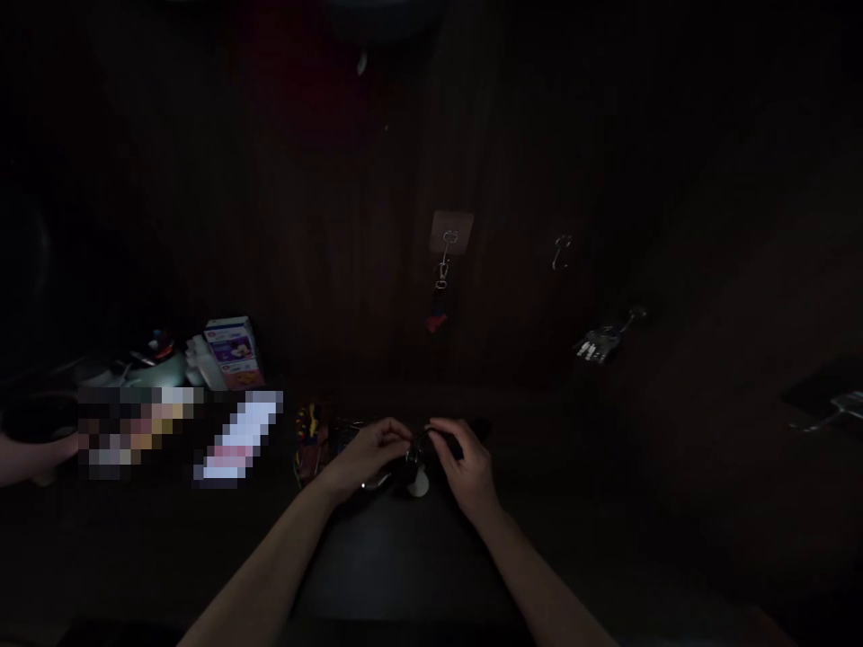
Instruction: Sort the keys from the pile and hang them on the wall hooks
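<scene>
In the dim light, my left hand (pixel 364 460) and my right hand (pixel 467 467) are close together above the dark surface, fingertips pinched. Between them is a small keychain (pixel 412 455) with metal parts, and a pale round tag (pixel 419 483) hangs below it. Both hands grip its upper part; the exact finger contact is too dark to make out. Just left of my left hand lies a dark patterned bundle (pixel 311 440) in red and yellow. Something shiny lies partly hidden under my left hand.
On the wall ahead, a hook plate (pixel 461 225) bears a hanging key fob (pixel 438 310). An S-shaped hook (pixel 562 252) and a bunch of keys (pixel 597 343) hang further right. Small boxes (pixel 233 350) stand left, near a pale green bowl (pixel 165 368). Another person's arm (pixel 31 460) reaches in.
</scene>
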A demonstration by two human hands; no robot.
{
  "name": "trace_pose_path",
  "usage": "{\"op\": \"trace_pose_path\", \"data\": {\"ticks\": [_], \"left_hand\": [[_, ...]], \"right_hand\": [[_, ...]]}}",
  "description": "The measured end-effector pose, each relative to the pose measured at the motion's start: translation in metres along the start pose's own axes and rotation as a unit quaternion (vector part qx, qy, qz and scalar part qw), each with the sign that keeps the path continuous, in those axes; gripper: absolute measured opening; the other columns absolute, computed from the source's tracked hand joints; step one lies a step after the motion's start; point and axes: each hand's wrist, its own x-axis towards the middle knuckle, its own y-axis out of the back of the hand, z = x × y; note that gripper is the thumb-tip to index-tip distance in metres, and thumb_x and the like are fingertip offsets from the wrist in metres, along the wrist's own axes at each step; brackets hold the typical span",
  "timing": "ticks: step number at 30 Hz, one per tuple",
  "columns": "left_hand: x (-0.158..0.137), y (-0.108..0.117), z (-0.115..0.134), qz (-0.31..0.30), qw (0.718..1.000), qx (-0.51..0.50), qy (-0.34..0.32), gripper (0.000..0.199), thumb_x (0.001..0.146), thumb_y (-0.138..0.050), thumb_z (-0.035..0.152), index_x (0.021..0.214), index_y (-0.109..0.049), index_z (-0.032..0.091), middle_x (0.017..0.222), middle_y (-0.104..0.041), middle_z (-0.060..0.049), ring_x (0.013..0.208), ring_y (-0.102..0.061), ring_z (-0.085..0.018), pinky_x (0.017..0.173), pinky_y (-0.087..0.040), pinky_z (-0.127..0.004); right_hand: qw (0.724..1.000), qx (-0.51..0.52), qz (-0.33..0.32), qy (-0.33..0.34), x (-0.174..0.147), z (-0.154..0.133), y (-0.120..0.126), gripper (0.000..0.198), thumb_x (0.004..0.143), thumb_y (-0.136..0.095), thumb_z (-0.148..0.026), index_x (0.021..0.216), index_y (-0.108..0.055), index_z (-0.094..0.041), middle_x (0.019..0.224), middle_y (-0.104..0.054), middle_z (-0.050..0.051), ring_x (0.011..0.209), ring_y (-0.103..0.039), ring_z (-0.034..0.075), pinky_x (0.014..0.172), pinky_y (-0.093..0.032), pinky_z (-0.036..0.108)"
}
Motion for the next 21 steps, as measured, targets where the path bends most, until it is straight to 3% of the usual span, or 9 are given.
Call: {"op": "trace_pose_path", "data": {"ticks": [4,12,17,21], "left_hand": [[-0.002,-0.003,0.004,-0.007,1.000,0.017,0.017,0.027,0.073,-0.062,0.031,0.095,-0.065,0.017,0.075,-0.066,0.000,0.066,-0.057,-0.011,0.060,-0.039,-0.020],[-0.001,-0.009,0.008,0.005,0.999,0.045,0.000,0.014,0.067,-0.065,0.029,0.071,-0.065,0.016,0.060,-0.059,0.004,0.054,-0.050,-0.008,0.054,-0.037,-0.018],[0.001,-0.012,0.005,0.062,0.997,0.035,-0.013,0.016,0.067,-0.063,0.032,0.069,-0.058,0.017,0.054,-0.053,0.005,0.047,-0.045,-0.007,0.046,-0.035,-0.017],[0.001,-0.012,0.005,0.066,0.997,0.046,-0.014,0.019,0.067,-0.063,0.034,0.067,-0.057,0.016,0.055,-0.053,0.005,0.048,-0.046,-0.006,0.044,-0.034,-0.016]], "right_hand": [[1.000,0.014,-0.013,0.002,0.000,-0.002,0.000,0.014,0.088,-0.049,-0.025,0.098,-0.058,-0.025,0.090,-0.067,0.003,0.086,-0.063,0.018,0.083,-0.049,0.035],[0.998,0.041,-0.051,-0.015,-0.001,-0.006,0.001,0.019,0.087,-0.048,-0.026,0.104,-0.057,-0.025,0.094,-0.066,0.004,0.088,-0.062,0.017,0.080,-0.049,0.031],[0.993,0.050,-0.104,-0.037,0.000,-0.009,0.000,0.013,0.086,-0.049,-0.029,0.089,-0.060,-0.022,0.084,-0.065,0.003,0.079,-0.062,0.016,0.073,-0.048,0.026],[0.989,0.061,-0.116,-0.074,0.000,-0.007,-0.004,0.010,0.081,-0.056,-0.030,0.085,-0.061,-0.021,0.082,-0.066,0.001,0.077,-0.062,0.015,0.073,-0.047,0.025]]}}
